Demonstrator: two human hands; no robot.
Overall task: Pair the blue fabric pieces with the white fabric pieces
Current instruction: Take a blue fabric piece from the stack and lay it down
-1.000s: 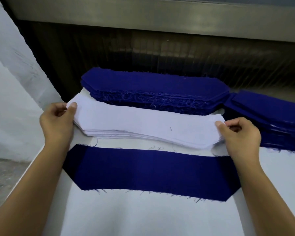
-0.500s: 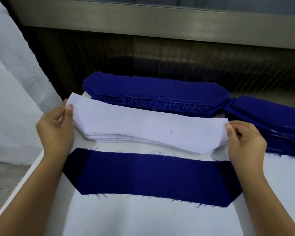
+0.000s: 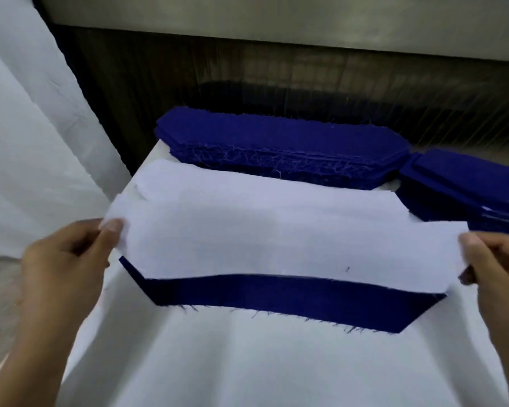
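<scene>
I hold one white fabric piece (image 3: 276, 248) stretched between both hands, above the table. My left hand (image 3: 68, 259) pinches its left end and my right hand (image 3: 494, 262) pinches its right end. Under it lies a single blue fabric piece (image 3: 291, 301) flat on the table; only its near strip and ends show. Behind the held piece sits the stack of white pieces (image 3: 218, 183). A thick stack of blue pieces (image 3: 276, 142) lies behind that.
The table is covered with a white cloth (image 3: 247, 362). A second blue stack (image 3: 467, 186) sits at the right edge. A dark panel and metal ledge (image 3: 276, 30) rise behind the stacks. White fabric (image 3: 27, 142) hangs at the left.
Both hands lifted the top white piece off the white stack and brought it toward me, over the single blue piece. The view has shifted closer.
</scene>
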